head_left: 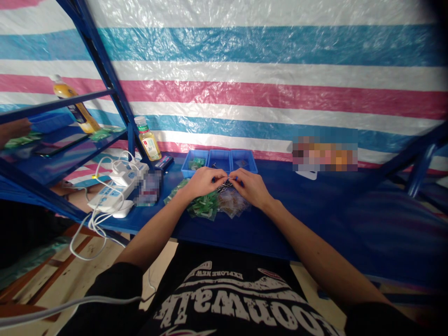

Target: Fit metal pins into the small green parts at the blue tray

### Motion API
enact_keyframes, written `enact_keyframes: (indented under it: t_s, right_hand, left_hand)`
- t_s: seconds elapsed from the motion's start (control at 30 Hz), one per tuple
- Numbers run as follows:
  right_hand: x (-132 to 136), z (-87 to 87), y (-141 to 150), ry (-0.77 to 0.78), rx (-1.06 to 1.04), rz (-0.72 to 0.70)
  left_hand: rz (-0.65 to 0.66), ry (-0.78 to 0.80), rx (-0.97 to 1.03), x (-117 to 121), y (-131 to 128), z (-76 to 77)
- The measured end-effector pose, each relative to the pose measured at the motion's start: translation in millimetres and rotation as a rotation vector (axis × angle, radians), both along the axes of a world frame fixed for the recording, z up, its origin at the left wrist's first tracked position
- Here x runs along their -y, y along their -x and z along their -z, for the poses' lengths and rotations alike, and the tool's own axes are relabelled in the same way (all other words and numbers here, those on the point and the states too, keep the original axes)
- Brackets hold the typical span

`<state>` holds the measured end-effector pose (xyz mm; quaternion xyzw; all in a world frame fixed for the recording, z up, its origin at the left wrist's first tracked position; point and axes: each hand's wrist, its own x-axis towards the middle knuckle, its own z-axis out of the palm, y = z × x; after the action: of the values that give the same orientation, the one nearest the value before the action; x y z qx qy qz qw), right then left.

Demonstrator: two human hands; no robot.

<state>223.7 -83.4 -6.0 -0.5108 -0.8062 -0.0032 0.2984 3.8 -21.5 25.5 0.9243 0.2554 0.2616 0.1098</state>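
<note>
Blue steel shelving [101, 60] runs up the left side, with a bottle of orange drink [75, 105] leaning on a shelf and some green sachets [101, 134] lying near it. Lower down, a white power strip [112, 196] and its tangle of white cables sit on the blue workbench [315, 210], just beside a small juice bottle [147, 139] with a green cap. Can't read its label from here. Next along is a blue three-section tray [219, 161]. The left hand [203, 183] and right hand [251, 187] meet just in front of it, fingertips pinched on a small metal bit [226, 181], too tiny to make out. Below them sit a pile of green packets [205, 206] and clear brownish packets [231, 203]. Striped plastic tarp [266, 93] covers the wall. The black T-shirt [224, 298] reads "EXPLORE NEW" upside down, over a big word ending in "walk".
</note>
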Motion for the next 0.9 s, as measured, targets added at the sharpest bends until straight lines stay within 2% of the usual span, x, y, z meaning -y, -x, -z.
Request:
enact_keyframes:
  t_s: [0.63, 0.9]
  right_hand:
    - [2.4, -4.2, 1.7, 0.024, 0.02, 0.023]
    - [2.0, -2.1, 1.9, 0.045, -0.019, -0.002]
  left_hand:
    - [0.046, -0.069, -0.017, 2.7, -1.8, -0.1]
    - [0.044, -0.035, -0.006, 0.8, -0.8, -0.4]
